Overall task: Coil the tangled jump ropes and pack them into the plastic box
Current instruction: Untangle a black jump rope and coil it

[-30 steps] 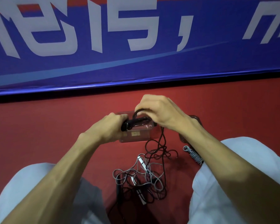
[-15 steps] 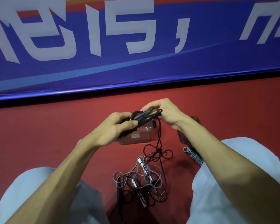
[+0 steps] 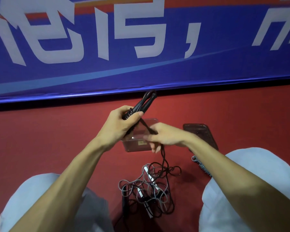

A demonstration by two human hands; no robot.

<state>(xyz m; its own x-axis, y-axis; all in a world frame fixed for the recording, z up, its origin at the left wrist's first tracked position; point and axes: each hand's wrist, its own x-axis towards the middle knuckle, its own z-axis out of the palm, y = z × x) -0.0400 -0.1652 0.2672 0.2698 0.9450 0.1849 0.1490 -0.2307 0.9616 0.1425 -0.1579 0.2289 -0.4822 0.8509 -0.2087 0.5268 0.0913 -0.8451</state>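
Jutting above left grip (image 3: 122,125), black handles (image 3: 146,102), cord (image 3: 163,156) through right grip (image 3: 166,136)

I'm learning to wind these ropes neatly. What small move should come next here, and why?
Probably the right hand should bring the black cord up for a turn round the handles that the left hand grips: the cord runs loose from there down into the tangle, so it is not ready for the box.

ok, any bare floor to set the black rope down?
Bare red floor left of the plastic box, between banner and left knee; another patch right of the lid, below the banner. Crowded between left and right knee, where the tangled ropes lie, and around the box.
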